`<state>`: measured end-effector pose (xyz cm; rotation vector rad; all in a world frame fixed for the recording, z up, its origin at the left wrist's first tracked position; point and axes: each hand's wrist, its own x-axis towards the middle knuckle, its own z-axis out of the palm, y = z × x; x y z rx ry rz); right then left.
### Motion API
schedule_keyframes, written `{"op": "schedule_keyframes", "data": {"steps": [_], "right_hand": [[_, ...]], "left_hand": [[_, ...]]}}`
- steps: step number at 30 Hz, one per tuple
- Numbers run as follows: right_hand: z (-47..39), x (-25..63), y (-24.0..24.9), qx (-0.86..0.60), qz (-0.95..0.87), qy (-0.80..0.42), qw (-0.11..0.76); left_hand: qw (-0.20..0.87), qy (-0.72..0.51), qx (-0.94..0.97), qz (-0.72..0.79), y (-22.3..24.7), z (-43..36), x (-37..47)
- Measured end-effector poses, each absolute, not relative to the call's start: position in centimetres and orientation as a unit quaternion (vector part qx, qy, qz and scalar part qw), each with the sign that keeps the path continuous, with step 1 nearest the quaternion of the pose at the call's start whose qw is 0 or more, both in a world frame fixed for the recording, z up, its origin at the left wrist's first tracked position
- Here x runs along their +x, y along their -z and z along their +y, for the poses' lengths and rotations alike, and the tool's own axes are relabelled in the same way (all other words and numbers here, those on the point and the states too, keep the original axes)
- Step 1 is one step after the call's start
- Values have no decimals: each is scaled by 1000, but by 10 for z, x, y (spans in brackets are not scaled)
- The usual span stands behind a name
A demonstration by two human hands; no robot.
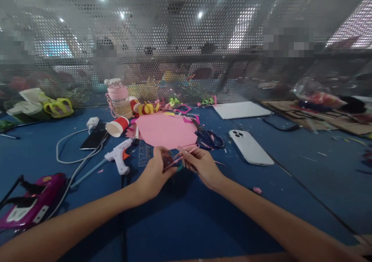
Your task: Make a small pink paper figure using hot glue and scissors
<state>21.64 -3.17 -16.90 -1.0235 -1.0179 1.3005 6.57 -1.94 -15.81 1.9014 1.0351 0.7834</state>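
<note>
Over the near middle of the blue table, my left hand (157,173) and my right hand (205,167) meet, both closed in a pinch. Between their fingers runs a thin pink paper strip (178,160). A small teal piece (179,168) shows just below it, partly hidden by the fingers. Right behind the hands lies a large sheet of pink paper (167,128). Dark-handled scissors (213,139) rest beyond my right hand, and a clear ruler (143,153) lies beyond my left hand.
To the left are a white glue gun (117,155), a paper cup (117,126), a black phone (94,136) with a white cable, and a purple device (35,202). A bottle (118,99) stands behind. A white phone (250,148) and white paper (242,110) lie right, before a perforated screen (180,33).
</note>
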Motion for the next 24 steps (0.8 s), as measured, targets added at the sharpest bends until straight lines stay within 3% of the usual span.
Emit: {"op": "schedule_keyframes", "data": {"steps": [6, 24], "right_hand": [[-33, 219, 161, -418, -441, -577, 546], [-29, 221, 172, -428, -464, -553, 543]], "left_hand": [[588, -228, 684, 367, 152, -16, 67], [723, -190, 569, 343, 153, -14, 68]]}}
